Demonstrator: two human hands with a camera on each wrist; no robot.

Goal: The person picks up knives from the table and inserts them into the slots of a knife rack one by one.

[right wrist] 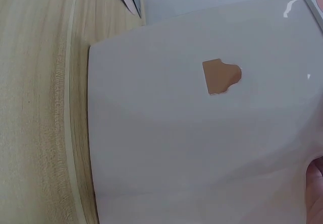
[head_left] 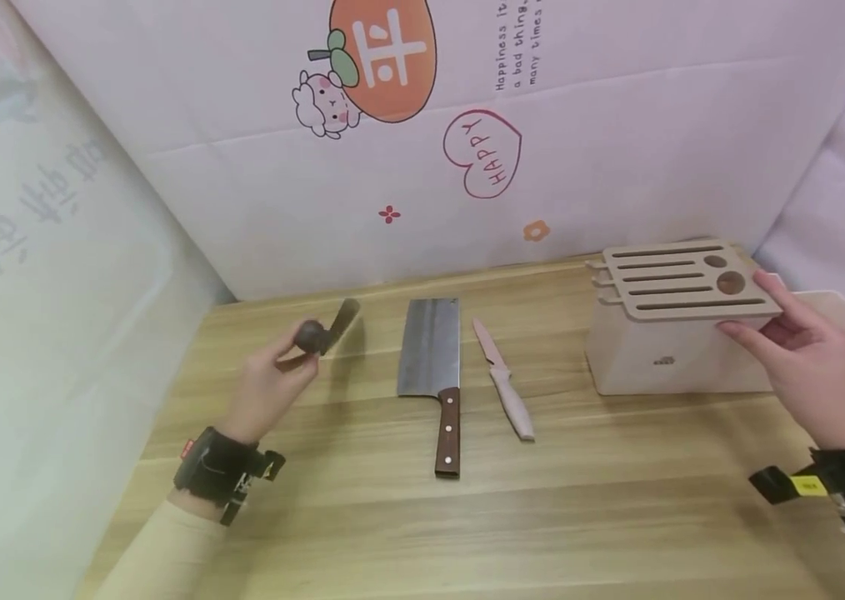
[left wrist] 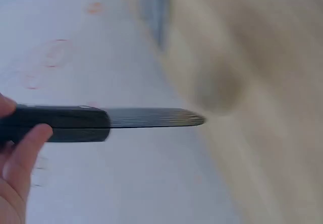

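Observation:
In the head view my left hand (head_left: 272, 379) holds a sharpening steel (head_left: 340, 325) above the table, its round dark butt towards me. The left wrist view shows the steel's black handle (left wrist: 60, 124) between thumb and fingers, with a ridged grey rod (left wrist: 151, 118). My right hand (head_left: 816, 354) grips the right end of a beige knife block (head_left: 662, 354), thumb at the front just under its slotted top. In the right wrist view the block's pale wall (right wrist: 176, 133) fills most of the frame.
On the wooden table (head_left: 542, 525) a cleaver (head_left: 430, 350) with a brown handle lies at the middle. A small pink knife (head_left: 508, 396) is to its right. Behind the block's right side a pale tray-like piece (head_left: 835, 308) shows partly. A printed white cloth (head_left: 272, 208) hangs at the back.

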